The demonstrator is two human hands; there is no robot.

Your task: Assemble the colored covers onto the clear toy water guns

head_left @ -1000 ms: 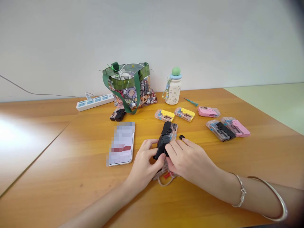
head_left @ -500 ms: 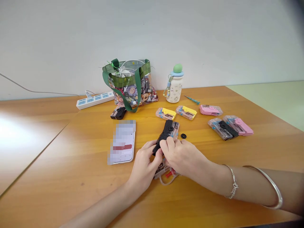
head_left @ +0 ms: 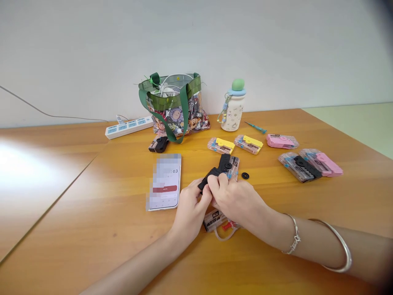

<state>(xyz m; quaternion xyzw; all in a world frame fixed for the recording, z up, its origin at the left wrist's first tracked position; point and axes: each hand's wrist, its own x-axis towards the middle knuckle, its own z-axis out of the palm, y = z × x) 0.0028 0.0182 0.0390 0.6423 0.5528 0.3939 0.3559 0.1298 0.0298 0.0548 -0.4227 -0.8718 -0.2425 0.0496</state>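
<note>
We cannot read the phone (head_left: 165, 182): its screen is blurred. Our fingers (head_left: 216, 190) hide the rear of the black toy water gun (head_left: 223, 167). The print on the pink pack (head_left: 281, 141) is too small for us to read.

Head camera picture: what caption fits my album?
Left hand and right hand grip a black toy water gun at a wooden table.

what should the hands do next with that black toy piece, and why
Probably press the black plastic pistol-shaped shell down flush: the left hand and right hand pinch its rear end raised, while its front rests on the clear toy pistol.
</note>
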